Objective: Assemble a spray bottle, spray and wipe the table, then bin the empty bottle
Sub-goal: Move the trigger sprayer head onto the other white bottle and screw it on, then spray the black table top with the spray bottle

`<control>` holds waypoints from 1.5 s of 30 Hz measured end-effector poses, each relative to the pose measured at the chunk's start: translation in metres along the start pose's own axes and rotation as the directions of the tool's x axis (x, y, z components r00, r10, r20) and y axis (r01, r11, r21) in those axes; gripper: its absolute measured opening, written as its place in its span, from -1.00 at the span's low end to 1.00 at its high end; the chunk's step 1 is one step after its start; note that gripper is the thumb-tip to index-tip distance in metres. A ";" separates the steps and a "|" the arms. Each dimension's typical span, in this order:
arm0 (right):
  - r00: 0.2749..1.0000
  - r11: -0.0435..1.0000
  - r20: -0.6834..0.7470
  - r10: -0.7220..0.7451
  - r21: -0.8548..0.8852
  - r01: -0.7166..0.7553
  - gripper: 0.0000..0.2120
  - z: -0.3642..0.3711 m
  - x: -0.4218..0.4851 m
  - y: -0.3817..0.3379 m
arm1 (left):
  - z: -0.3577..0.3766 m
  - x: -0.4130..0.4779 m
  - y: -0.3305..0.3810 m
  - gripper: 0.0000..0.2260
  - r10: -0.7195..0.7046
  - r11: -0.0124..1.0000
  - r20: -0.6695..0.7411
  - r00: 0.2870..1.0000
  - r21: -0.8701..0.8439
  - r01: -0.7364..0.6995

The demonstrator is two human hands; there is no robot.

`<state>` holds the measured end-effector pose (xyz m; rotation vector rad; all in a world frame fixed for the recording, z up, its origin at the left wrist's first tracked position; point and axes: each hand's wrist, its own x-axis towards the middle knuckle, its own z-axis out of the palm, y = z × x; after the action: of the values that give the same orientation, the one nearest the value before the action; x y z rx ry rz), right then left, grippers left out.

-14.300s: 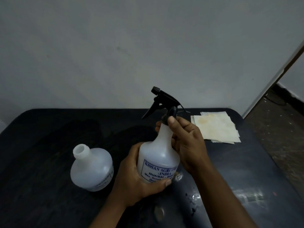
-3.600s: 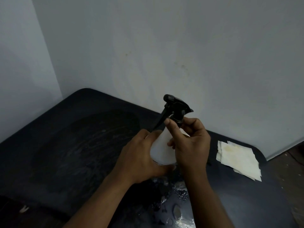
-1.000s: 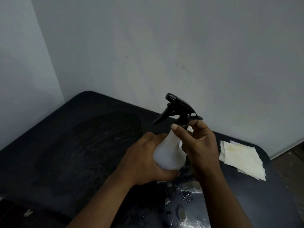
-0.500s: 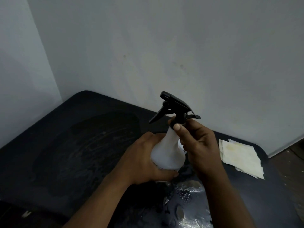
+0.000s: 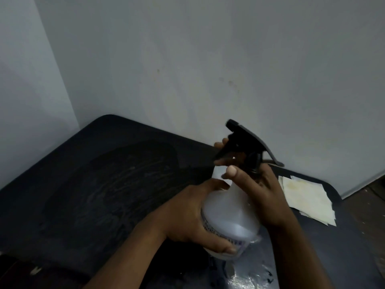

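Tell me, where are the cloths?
In the head view, the cloths lie on the table's far right corner, near the wall, just beyond the right hand holding the bottle.

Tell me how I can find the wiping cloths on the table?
Look at the dark table against the pale wall, then go to its far right corner, just past the right hand on the spray bottle. The wiping cloths lie there in a flat stack, the only pale, yellow-stained squares on the table.
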<state>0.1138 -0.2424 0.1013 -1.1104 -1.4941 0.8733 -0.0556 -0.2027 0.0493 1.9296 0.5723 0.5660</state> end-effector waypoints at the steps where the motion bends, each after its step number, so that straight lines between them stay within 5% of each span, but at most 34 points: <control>1: 0.997 0.999 0.078 0.011 0.036 -0.014 -0.74 -0.001 -0.001 0.001 | 0.000 0.000 0.000 -0.15 0.002 1.000 0.038 0.999 -0.001 -0.002; 4: 0.982 0.982 0.184 0.038 0.173 -0.070 -0.69 -0.002 -0.004 0.000 | -0.002 -0.002 -0.003 -0.15 0.008 0.999 0.080 0.997 -0.032 -0.006; 8: 0.996 0.985 0.055 0.072 0.152 -0.079 -0.94 -0.001 -0.004 0.001 | -0.008 -0.001 -0.008 -0.20 -0.070 0.995 0.114 0.991 -0.069 0.079; 11: 0.994 0.992 -0.009 0.106 0.071 -0.105 -0.89 -0.001 -0.004 0.002 | -0.010 0.002 -0.015 -0.24 -0.159 0.985 0.168 0.973 -0.047 0.168; 15: 0.978 0.984 -0.115 0.172 -0.018 -0.176 -0.74 -0.016 -0.005 0.000 | -0.015 0.005 -0.027 -0.41 -0.232 0.958 -0.145 0.962 0.135 0.251; 19: 0.945 0.972 -0.243 0.217 -0.033 -0.232 -0.63 -0.038 -0.009 0.004 | -0.010 0.014 -0.033 -0.50 -0.226 0.952 -0.442 0.868 0.087 0.292; 27: 0.902 0.960 -0.337 0.271 0.028 -0.278 -0.74 -0.065 -0.020 0.009 | 0.001 0.121 -0.003 -0.28 -0.095 0.905 -0.375 0.922 0.353 0.237; 30: 0.892 0.962 -0.362 0.272 0.064 -0.267 -0.69 -0.072 -0.022 0.010 | -0.001 0.152 0.007 -0.29 -0.167 0.821 -0.251 0.954 0.500 0.275; 35: 0.889 0.962 -0.367 0.273 0.081 -0.262 -0.61 -0.077 -0.022 0.011 | -0.008 0.177 0.011 -0.68 -0.204 0.754 -0.160 0.966 0.604 0.259; 39: 0.885 0.957 -0.365 0.290 0.128 -0.260 -0.68 -0.075 -0.021 0.013 | -0.040 0.192 0.014 -0.66 -0.188 0.680 -0.183 0.965 0.685 0.262; 45: 0.901 0.952 -0.312 0.301 0.151 -0.266 -0.71 -0.067 -0.016 0.021 | -0.117 0.207 -0.003 -0.62 -0.338 0.356 -0.232 0.912 0.866 0.351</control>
<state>0.1844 -0.2524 0.0904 -1.3443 -1.0114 0.8983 0.0339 0.0063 0.1203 2.6699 1.4987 -0.0976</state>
